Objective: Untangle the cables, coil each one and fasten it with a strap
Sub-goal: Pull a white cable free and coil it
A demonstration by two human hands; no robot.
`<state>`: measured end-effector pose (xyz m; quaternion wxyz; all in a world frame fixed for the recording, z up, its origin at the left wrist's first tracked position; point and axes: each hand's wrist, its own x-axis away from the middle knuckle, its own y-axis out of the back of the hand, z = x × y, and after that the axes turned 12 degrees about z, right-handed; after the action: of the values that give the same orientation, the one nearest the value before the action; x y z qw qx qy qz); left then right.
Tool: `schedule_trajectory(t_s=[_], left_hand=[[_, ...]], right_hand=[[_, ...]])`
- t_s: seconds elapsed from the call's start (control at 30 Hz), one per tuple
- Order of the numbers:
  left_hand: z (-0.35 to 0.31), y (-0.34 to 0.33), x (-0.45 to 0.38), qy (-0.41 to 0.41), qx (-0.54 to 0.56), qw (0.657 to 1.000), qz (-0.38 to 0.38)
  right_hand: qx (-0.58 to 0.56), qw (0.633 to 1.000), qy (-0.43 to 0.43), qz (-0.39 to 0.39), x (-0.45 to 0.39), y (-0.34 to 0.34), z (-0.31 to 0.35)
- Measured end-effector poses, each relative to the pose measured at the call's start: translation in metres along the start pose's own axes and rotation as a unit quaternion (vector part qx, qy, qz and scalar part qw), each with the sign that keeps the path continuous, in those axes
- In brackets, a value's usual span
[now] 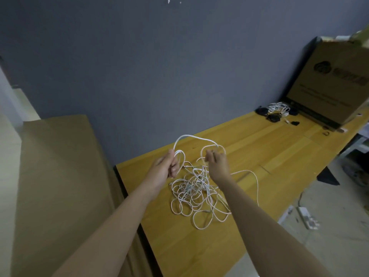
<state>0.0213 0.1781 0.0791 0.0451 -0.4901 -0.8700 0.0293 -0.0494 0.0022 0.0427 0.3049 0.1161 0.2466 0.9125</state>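
Between both hands (pixel 167 166), cable (pixel 194 137) crosswise.

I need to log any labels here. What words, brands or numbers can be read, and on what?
Nothing can be read.
Cardboard box: a dark round logo with large characters beside it, blurred.
Same box, lower on the face: several lines of small print, too blurred to read.
White cables: no markings visible.

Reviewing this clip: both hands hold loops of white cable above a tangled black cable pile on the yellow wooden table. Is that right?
Not quite: the head view shows the tangled pile is white cable, not black. The rest stands: the left hand and the right hand each hold loops of white cable above it, over the yellow wooden table.
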Motion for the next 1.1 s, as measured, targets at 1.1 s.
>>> schedule_trajectory(t_s=[1.1], left_hand=[[0.008,-0.016,-0.002,0.064,-0.287,0.95,0.109]], right_hand=[[0.362,0.778,0.486,-0.166,0.085,0.02,0.014]])
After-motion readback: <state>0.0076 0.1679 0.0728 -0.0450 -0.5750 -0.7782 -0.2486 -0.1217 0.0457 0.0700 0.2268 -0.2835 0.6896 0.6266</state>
